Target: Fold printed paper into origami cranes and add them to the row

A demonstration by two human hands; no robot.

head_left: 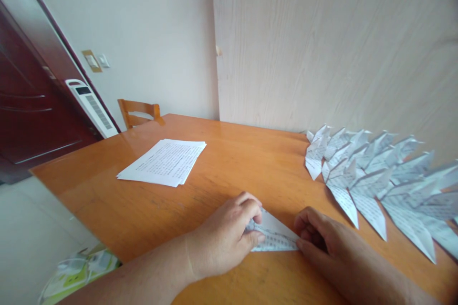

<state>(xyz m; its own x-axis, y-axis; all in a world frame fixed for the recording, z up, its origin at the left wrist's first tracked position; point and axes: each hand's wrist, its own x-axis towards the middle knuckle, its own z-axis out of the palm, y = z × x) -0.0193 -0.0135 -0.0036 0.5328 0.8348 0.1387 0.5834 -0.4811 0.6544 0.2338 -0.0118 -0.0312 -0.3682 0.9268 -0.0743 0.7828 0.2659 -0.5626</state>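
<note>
A person's left hand (232, 228) grips the folded paper (275, 228) as the right hand (329, 240) pinches its tip, where even pressure should sharpen creases.

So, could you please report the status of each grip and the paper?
Left grip on folded paper; right grip at its pointed tip. Paper's point faces right. Sheet stack and other folded pieces lie apart from both grips.
</note>
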